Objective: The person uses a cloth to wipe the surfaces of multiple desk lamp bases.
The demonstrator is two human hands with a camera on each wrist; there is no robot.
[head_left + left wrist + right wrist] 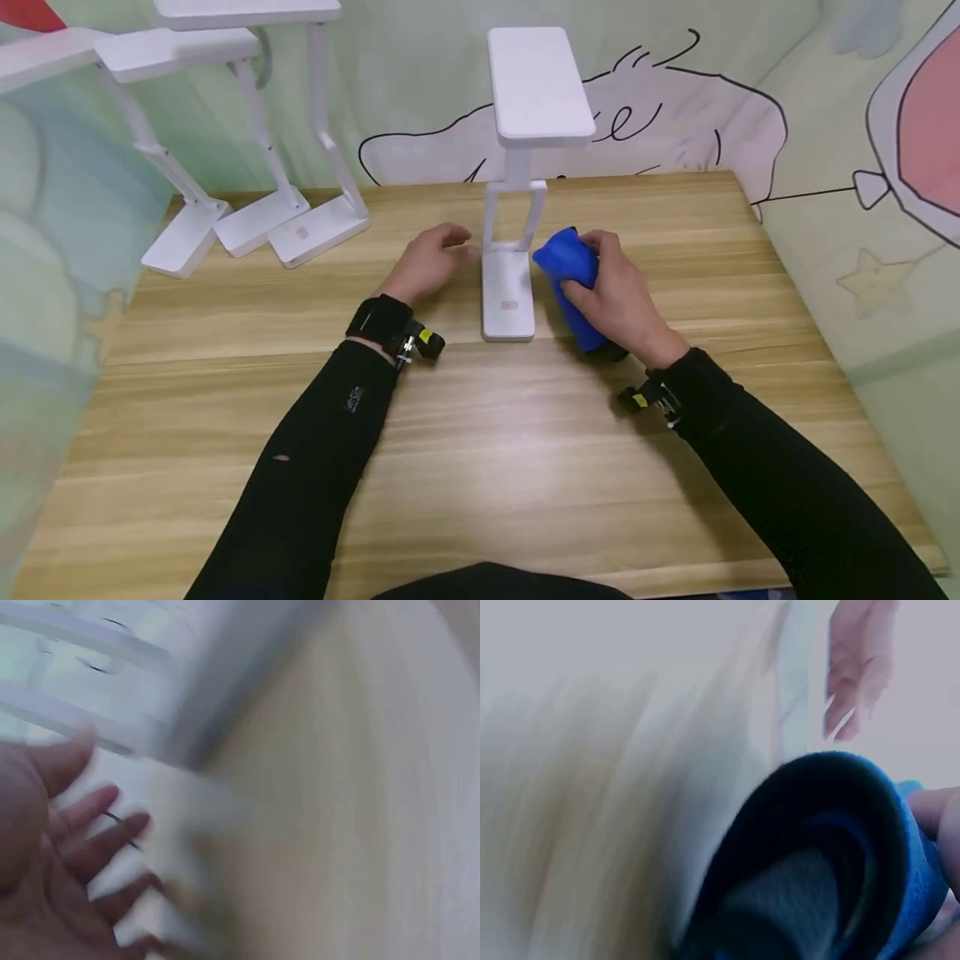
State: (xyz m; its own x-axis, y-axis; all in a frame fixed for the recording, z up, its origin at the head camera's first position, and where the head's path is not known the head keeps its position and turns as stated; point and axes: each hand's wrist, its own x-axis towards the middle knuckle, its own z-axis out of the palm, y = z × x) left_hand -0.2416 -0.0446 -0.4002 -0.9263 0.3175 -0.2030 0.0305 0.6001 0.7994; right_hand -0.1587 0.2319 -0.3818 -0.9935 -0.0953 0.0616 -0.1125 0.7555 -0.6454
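Note:
A white folding desk lamp (507, 287) stands upright in the middle of the wooden table, its flat head raised on a jointed stem. To its left is my left hand (431, 265), fingers loosely bent and holding nothing; in the left wrist view its palm (30, 900) shows bare. My right hand (621, 298) grips a blue rolled cloth (566, 260) just right of the lamp, thumb on the near side. From the right wrist, the blue roll (922, 892) shows a round, dark open end. Whether it touches the lamp, I cannot tell.
Several more white desk lamps (318, 229) stand in a group at the back left of the table (465, 467). Behind the table's far edge hangs a printed backdrop (427, 100) with cartoon drawings. Both wrists carry black straps with small cameras.

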